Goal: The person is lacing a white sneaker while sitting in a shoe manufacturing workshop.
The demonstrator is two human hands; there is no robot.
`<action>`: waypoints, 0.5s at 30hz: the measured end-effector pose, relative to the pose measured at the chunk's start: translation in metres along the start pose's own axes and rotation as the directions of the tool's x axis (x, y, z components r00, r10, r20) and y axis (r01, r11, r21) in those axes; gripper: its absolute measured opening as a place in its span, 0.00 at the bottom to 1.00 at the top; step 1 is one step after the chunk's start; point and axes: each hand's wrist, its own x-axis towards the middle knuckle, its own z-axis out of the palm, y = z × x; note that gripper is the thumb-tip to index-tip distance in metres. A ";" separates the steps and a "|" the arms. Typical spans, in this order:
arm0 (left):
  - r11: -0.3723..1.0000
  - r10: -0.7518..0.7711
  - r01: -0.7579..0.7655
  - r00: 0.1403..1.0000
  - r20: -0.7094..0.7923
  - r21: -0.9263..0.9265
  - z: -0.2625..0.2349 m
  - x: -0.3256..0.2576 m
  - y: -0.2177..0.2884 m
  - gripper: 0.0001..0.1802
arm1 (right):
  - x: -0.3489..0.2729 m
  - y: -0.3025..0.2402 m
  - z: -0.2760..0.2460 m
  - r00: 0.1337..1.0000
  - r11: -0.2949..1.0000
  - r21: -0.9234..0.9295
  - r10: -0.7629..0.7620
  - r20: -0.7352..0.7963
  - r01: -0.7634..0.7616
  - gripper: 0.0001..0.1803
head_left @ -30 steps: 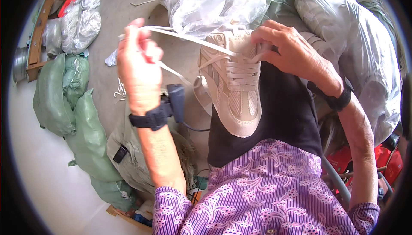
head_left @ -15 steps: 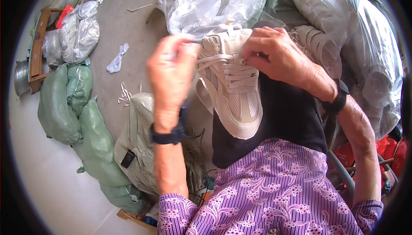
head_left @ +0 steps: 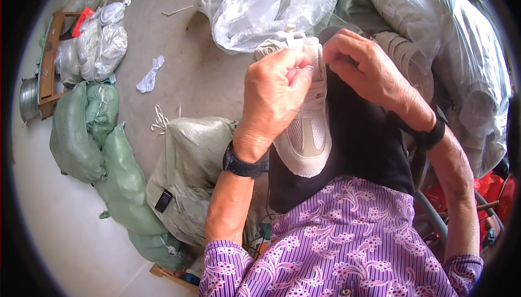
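Note:
A beige sneaker with pale flat laces rests on my dark-clad lap, toe toward me. My left hand is over its left side and upper lacing. Its thumb and forefinger are pinched together by the eyelets near the tongue; what is between them is hidden. Just right of the shoe's collar, my right hand is curled, with fingertips close to the eyelet edge. I cannot make out anything in its fingers. Both wrists wear black bands.
Clear plastic bags lie beyond the shoe, and a larger bag of shoes is at right. More pale sneakers sit beside my knee. Green sacks line the left wall. Loose laces and a paper scrap lie on the floor.
My left hand has moved right, from beside the shoe to over its lacing. My right hand has shifted slightly right, off the eyelets. The shoe stays on my lap.

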 end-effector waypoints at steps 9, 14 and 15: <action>0.996 0.084 -0.083 0.996 0.014 -0.040 -0.002 -0.008 -0.003 0.05 | 0.008 -0.002 0.004 0.983 1.000 -0.010 -0.016 0.184 0.018 0.08; 1.000 0.006 -0.006 0.998 0.063 -0.013 -0.007 -0.010 -0.001 0.06 | 0.008 -0.002 -0.004 0.962 0.997 0.039 0.052 0.268 -0.065 0.10; 0.998 0.057 -0.057 0.998 -0.010 0.040 -0.007 -0.010 -0.009 0.06 | 0.006 -0.001 -0.006 0.965 0.991 0.088 0.072 0.254 -0.097 0.10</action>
